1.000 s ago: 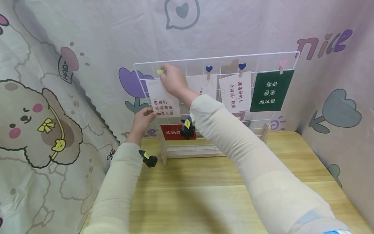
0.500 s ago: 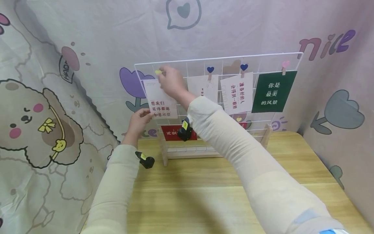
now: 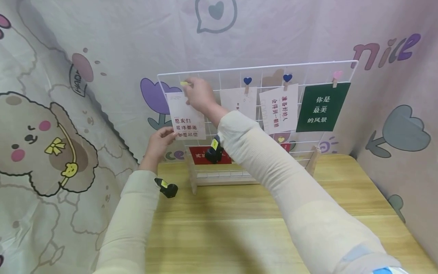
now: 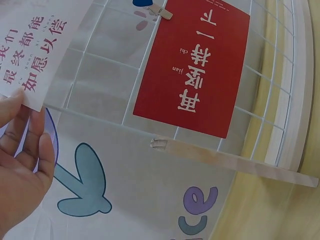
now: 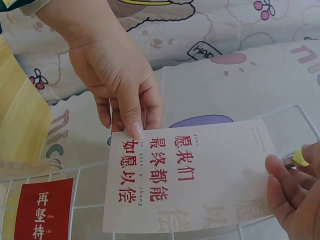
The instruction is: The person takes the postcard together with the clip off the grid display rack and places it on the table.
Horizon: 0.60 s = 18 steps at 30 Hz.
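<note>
A white card (image 3: 186, 114) with red writing lies against the left end of the white wire grid rack (image 3: 260, 67). My left hand (image 3: 160, 144) pinches its lower left corner, the thumb on the printed face (image 5: 135, 129). At the card's top edge my right hand (image 3: 200, 95) holds a small clip with a yellow heart (image 5: 301, 156) between thumb and fingers. Part of that clip is hidden by the fingers. Below, a red card (image 4: 195, 70) hangs on the rack from a wooden clip (image 4: 161, 12) with a blue heart.
Along the rack's upper part hang two more white cards (image 3: 239, 104) under blue heart clips (image 3: 248, 80) and a green card (image 3: 323, 108) under a pink one (image 3: 337, 74). The rack stands on a wooden table (image 3: 239, 228), close to a printed cloth backdrop (image 3: 113, 45).
Both hands and the white card have shifted slightly left along the rack. The grip on the card's corner and on the yellow heart clip looks the same.
</note>
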### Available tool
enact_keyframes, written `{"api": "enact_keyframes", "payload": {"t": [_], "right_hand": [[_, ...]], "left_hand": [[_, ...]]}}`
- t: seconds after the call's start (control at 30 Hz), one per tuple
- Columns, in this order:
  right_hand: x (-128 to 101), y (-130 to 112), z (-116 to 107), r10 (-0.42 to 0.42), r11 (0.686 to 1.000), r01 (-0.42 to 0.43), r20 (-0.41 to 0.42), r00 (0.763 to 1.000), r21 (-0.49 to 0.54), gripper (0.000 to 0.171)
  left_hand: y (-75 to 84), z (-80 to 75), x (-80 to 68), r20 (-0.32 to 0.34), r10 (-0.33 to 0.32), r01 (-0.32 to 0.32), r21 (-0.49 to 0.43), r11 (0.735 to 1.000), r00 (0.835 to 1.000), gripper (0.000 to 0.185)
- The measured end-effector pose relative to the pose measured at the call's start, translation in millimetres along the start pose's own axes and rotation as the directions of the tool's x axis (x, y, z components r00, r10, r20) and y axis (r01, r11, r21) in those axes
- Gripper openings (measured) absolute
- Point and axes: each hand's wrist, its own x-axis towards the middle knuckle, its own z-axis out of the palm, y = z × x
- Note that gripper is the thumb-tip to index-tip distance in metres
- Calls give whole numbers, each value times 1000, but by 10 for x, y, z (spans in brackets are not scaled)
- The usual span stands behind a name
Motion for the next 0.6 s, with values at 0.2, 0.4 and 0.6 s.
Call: {"api": "enact_keyframes", "payload": {"t": [0.2,0.4,0.6], "right_hand": [[-8,-20,4,19,999,-19,-13,1000,40,31],[-3,-16,25,23,999,-22,-44,999,27,28],[6,-10,37,8,1000,-9,-86,996,-4,25]], "left_hand": [[-4,-17,-5,-3,-2,2,10,1000,1000,39],[5,-24,-23,-11,-4,4,1,1000,1000,39],[4,-38,-23,-14,7,-7,-2,1000,1000,38]]}}
